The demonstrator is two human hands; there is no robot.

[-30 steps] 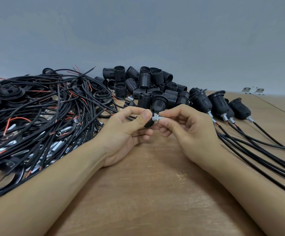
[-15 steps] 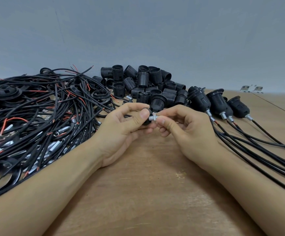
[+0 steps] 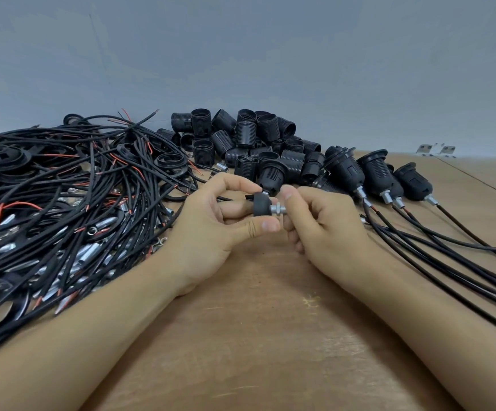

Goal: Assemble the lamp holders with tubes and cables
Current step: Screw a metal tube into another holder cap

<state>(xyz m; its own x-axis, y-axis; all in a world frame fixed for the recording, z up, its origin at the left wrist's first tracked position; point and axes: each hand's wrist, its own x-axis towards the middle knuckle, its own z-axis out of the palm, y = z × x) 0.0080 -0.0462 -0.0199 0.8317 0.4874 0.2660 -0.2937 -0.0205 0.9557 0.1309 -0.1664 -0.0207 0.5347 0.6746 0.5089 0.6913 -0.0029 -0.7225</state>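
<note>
My left hand [image 3: 211,223] grips a small black lamp-holder cap [image 3: 261,204] between fingers and thumb, just above the wooden table [image 3: 255,336]. A short threaded metal tube [image 3: 277,208] with a nut sticks out of the cap to the right. My right hand [image 3: 320,229] pinches the tube's outer end with its fingertips. Both hands meet at the table's middle. Behind them lies a pile of black threaded lamp-holder bodies [image 3: 249,140].
A big tangle of black cables [image 3: 71,185] with red-tipped ends, metal tubes and black rings covers the left side. Several assembled holders with cables [image 3: 374,173] lie at the right, their cables [image 3: 448,262] trailing toward the front right. A grey wall stands behind.
My left thumb has slid down off the cap, so the black cap and the tube with its nut now show plainly. The hands stay in the same place.
</note>
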